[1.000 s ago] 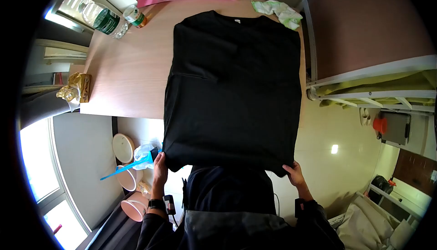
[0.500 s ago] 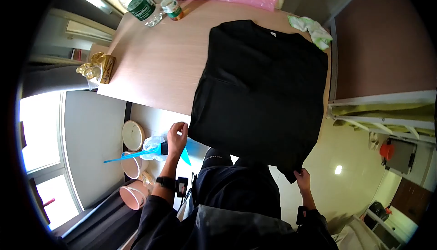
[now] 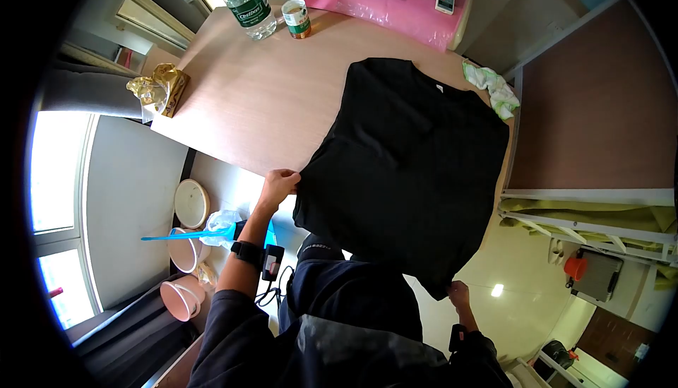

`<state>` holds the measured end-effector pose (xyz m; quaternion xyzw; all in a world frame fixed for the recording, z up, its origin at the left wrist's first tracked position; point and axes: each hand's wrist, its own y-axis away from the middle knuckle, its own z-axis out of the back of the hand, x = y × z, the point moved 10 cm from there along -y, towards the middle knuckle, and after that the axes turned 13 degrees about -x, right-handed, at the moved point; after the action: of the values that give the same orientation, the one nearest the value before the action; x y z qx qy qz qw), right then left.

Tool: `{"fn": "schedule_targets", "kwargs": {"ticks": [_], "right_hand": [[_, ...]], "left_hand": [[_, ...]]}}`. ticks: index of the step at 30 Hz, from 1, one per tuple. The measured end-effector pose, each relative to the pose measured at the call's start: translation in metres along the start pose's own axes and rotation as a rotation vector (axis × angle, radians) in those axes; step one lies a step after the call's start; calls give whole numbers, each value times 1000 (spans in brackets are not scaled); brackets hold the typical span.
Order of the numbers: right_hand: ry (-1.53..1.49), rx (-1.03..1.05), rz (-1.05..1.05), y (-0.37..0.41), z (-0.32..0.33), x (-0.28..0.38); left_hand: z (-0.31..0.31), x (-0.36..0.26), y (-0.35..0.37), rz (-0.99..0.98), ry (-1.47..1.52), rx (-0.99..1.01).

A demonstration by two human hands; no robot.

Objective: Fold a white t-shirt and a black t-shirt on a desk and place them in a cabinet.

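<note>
A black shirt (image 3: pixel 417 169) lies spread over the wooden table (image 3: pixel 261 105), its collar with a small white label toward the far side and its lower part hanging past the near edge. My left hand (image 3: pixel 281 184) pinches the shirt's left side close to the table edge. At the lower right corner of the hem, my right hand (image 3: pixel 459 295) has its fingers closed on the cloth. The fabric shows small creases around the middle.
A water bottle (image 3: pixel 248 8), a small cup (image 3: pixel 296 19) and a gold tissue box (image 3: pixel 166 91) stand on the table. Beyond are a pink sheet (image 3: pixel 388 3) and a white-green cloth (image 3: pixel 492 90). Buckets (image 3: pixel 182 297) and a blue dustpan (image 3: pixel 265 236) are at the lower left.
The view has turned and shifted. My left hand has moved up along the shirt's side and now grips it. The shirt's near left edge is pulled outward, and its collar sits lower in view.
</note>
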<state>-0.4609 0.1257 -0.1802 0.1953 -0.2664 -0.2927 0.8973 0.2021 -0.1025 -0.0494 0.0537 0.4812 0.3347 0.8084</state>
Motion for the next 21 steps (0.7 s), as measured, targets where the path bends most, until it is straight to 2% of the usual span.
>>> {"fn": "schedule_targets", "kwargs": {"ticks": [1,3,5,6,7,9,10,11,13,14,15,17,18,20,21], "right_hand": [[2,-2,0,-3,3,1],[88,157,27,-4,-2,6],[469,272,313,-18,8,17],[298,418,76,-10,27,45],[279,493,51,-3,45,91],[183,450,161,-15,68,163],[233,280,351,-15,89,226],[277,106,538,-9,102,292],[117,-103,625,-11,104,373],[71,-165,732,-11,96,409],[26,-225,838,-9,86,439],[159,-319,1121,3,59,496],[218,-299,1124,0,42,513],[274,-274,1123,-4,15,523],[304,-270,1096,-11,2,521]], "left_hand": [[-6,15,1,162,172,49],[-13,16,5,147,172,94],[-16,3,6,73,151,58],[-15,0,0,16,113,20],[-15,-9,-1,20,118,17],[-12,-51,-5,-211,-229,-50],[-12,-68,-7,-307,-271,-130],[-17,-74,-13,-308,-265,-131],[-35,-94,-23,-519,-539,-142],[-48,-92,-32,-581,-642,-144],[-50,-94,-38,-582,-639,-141],[-57,-92,-48,-600,-730,-79],[-51,-94,-49,-599,-731,-74],[-32,-72,-58,-203,-272,95],[-28,-67,-62,-201,-274,96]]}}
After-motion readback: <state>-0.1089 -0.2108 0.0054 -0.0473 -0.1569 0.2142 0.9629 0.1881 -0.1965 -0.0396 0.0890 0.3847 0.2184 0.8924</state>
